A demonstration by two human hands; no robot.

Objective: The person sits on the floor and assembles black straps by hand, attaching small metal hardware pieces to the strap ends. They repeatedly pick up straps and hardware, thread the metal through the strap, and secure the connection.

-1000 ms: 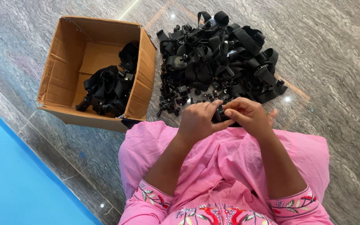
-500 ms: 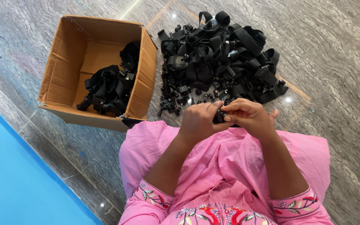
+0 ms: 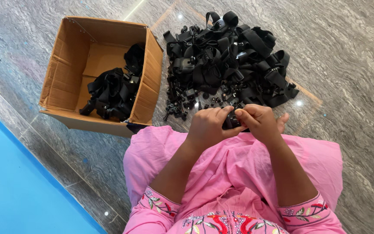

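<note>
A small black part point(image 3: 231, 121) is gripped between the left hand point(image 3: 208, 125) and right hand point(image 3: 260, 123) at frame centre. Against the earlier frames, the grip is unchanged; only the fingers have shifted slightly, suggesting fitting work continues.

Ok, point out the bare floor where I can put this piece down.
Bare marble floor lies right of the black strap pile, and more left of the cardboard box. The gap between box and pile is narrow. Small loose parts crowd the floor ahead of both hands.
</note>
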